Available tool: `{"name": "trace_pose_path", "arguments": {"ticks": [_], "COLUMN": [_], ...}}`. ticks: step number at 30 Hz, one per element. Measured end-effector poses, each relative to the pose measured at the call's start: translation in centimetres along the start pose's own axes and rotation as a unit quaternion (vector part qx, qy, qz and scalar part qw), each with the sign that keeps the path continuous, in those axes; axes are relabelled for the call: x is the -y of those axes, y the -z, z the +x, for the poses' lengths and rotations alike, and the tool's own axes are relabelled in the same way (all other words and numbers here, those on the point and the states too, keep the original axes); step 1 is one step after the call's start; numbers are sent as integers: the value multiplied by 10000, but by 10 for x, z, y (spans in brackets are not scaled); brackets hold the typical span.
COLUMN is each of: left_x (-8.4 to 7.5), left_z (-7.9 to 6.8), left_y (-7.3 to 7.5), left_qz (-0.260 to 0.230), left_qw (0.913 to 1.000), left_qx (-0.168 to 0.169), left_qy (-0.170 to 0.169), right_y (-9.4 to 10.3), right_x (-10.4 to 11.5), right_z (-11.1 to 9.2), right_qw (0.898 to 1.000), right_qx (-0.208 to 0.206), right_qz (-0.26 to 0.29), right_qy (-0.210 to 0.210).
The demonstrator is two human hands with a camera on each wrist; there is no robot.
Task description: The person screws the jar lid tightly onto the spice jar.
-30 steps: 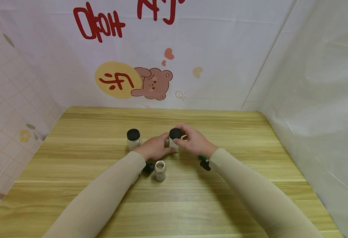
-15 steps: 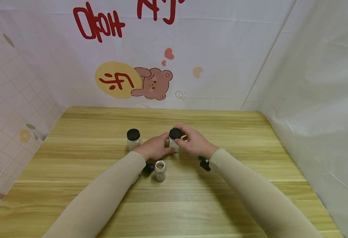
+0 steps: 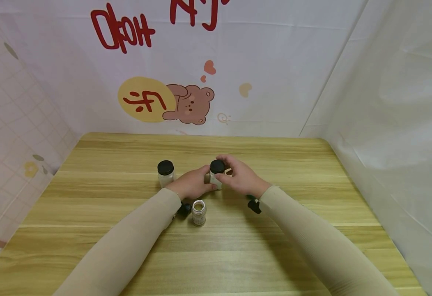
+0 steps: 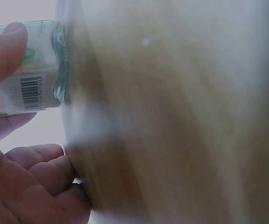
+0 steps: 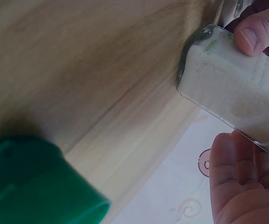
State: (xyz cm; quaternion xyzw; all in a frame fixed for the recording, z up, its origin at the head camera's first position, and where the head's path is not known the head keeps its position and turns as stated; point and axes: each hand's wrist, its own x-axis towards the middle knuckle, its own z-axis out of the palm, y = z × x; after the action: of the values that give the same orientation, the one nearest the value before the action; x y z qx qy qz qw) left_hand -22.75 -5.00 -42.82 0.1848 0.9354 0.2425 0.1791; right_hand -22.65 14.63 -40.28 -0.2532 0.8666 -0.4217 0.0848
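Note:
A square glass jar (image 3: 216, 181) with pale contents and a black lid (image 3: 217, 166) stands upright mid-table, held between both hands. My left hand (image 3: 191, 183) grips its lower body, thumb across the front. In the left wrist view, the jar (image 4: 31, 91) shows a barcode label, with its base at the wood. My right hand (image 3: 242, 176) holds the lid, thumb at the front edge and fingers behind. In the right wrist view, the jar (image 5: 227, 84) shows a pale side, with the right hand's fingers (image 5: 225, 161) by its upper end.
Another black-lidded jar (image 3: 166, 172) stands behind the left wrist. A smaller lidless jar (image 3: 199, 213) stands in front of the left hand. Close to the right wrist is a green object (image 5: 41, 182), mostly hidden by the sleeve in the head view. Patterned cloth (image 3: 275, 82) hangs behind the table.
Both hands keep hold of the jar in the same place. The right thumb shifts only slightly at the lid's edge.

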Motion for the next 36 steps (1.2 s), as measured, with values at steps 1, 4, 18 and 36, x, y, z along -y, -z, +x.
{"name": "trace_pose_path", "arguments": {"ticks": [1, 4, 18, 36], "left_x": [0, 0, 0, 1], "left_z": [0, 0, 0, 1], "left_y": [0, 0, 0, -1], "left_qz": [-12, -26, -48, -63], "left_qw": [10000, 10000, 10000, 10000], "left_qx": [8, 27, -11, -5], "left_qy": [4, 28, -27, -66], "right_y": [0, 0, -1, -7], "right_x": [0, 0, 2, -1], "right_z": [0, 0, -2, -3], "right_qw": [10000, 10000, 9999, 9995], "right_qx": [4, -1, -68, -324], "right_qz": [2, -21, 73, -5], "right_qy": [6, 21, -82, -25]}}
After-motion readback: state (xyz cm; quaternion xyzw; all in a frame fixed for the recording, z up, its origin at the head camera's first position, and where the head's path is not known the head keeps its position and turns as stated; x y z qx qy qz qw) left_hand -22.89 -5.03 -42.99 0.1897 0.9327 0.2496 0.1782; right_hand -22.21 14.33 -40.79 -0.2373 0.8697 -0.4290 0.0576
